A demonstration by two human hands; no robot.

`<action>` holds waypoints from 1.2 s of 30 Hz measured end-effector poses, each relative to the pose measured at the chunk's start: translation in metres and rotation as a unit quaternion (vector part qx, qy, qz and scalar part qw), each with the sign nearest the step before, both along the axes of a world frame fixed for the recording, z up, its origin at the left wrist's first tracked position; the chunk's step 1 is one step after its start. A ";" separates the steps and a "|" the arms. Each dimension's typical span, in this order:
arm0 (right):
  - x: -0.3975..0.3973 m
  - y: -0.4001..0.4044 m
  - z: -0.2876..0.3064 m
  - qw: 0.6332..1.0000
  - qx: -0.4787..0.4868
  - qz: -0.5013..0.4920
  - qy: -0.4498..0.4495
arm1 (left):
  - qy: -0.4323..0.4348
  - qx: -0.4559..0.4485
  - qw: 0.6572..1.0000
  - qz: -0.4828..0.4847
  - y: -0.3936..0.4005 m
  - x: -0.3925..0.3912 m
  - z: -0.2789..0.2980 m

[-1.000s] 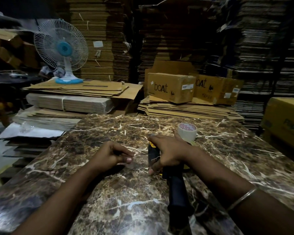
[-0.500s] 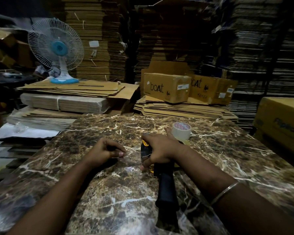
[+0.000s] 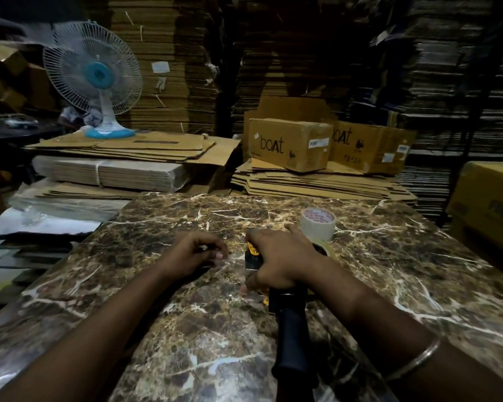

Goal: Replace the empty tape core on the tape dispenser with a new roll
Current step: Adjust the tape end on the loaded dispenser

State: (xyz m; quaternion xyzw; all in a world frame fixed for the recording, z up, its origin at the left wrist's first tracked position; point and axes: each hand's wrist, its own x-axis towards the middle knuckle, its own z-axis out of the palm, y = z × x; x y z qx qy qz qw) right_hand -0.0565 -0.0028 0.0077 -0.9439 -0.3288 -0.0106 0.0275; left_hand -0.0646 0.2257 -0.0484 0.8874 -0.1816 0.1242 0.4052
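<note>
The tape dispenser [image 3: 288, 320] is black with yellow bits. It lies flat on the marble table [image 3: 404, 271] under the right hand [image 3: 279, 259], its long handle pointing back at the person. The right hand grips its head. The left hand [image 3: 195, 253] is curled, pinching something too small to tell. A new tape roll [image 3: 317, 224] stands just behind the right hand. Further back, two boxes [image 3: 288, 146] say "boAt".

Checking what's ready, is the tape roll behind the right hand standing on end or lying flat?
Lying flat: the tape roll rests on the marble table, its round opening facing up.
</note>
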 end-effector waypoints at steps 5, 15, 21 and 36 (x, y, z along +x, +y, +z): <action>0.012 0.002 -0.006 0.998 0.062 -0.018 -0.013 | -0.072 0.167 0.983 -0.010 0.007 0.020 0.001; 0.013 -0.010 -0.014 0.997 0.062 0.019 0.051 | -0.041 0.315 0.944 -0.090 0.013 0.025 0.014; 0.016 -0.024 -0.014 0.993 0.058 0.066 0.074 | 0.173 0.333 0.921 -0.103 0.014 0.037 0.032; -0.023 -0.046 0.003 0.878 0.353 -0.250 0.207 | 0.343 0.383 0.845 -0.149 -0.009 0.050 0.064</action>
